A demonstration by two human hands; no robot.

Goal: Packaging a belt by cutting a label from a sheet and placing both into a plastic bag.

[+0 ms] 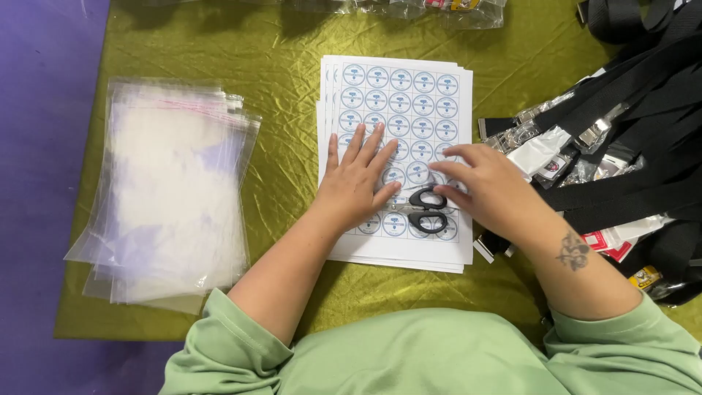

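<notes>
A stack of white sticker sheets (409, 95) printed with rows of round blue-and-white stickers lies on an olive-green cloth (278, 58). My left hand (358, 179) rests flat on the sheets, fingers spread. My right hand (486, 190) hovers over the sheet's right side, fingertips touching the paper just above a pair of black-handled scissors (426, 210). The scissors lie closed on the sheets between my two hands. Neither hand holds anything.
A pile of clear plastic bags (172, 190) lies to the left on the cloth. Black straps with metal clips and small packets (629, 110) are heaped on the right. More clear packets (439, 11) sit at the far edge. Purple surface (36, 183) borders the cloth.
</notes>
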